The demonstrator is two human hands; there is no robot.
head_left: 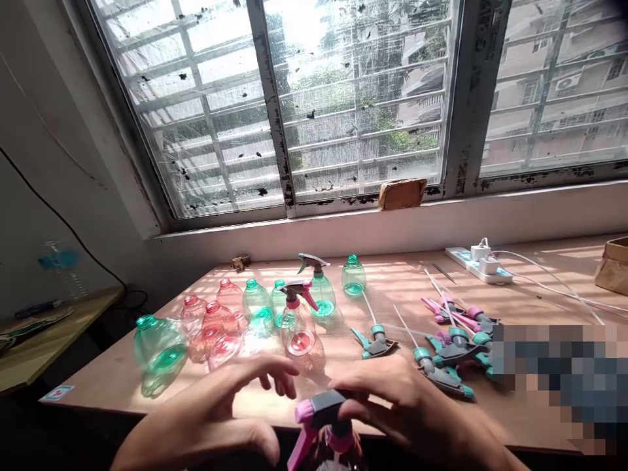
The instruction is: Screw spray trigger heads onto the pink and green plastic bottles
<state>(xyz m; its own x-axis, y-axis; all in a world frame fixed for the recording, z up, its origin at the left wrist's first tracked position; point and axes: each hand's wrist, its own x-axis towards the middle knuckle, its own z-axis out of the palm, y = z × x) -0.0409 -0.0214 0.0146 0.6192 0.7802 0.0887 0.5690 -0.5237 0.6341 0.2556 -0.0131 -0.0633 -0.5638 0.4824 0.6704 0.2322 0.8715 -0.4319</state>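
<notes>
At the near table edge my right hand (397,402) curls over a grey and pink trigger sprayer head (321,412) sitting on a pink bottle (338,454), which is mostly cut off at the bottom. My left hand (230,405) hovers just left of it, fingers spread and holding nothing, close to the sprayer. Beyond my hands stands a pink bottle with a sprayer fitted (299,327) and a green one with a sprayer fitted (318,288).
Several capless green and pink bottles (216,327) stand on the wooden table (392,281), one green bottle (159,353) lying at the left. Loose trigger sprayers (451,347) with dip tubes lie to the right. A power strip (478,265), a paper bag (613,265) and a blurred patch are further right.
</notes>
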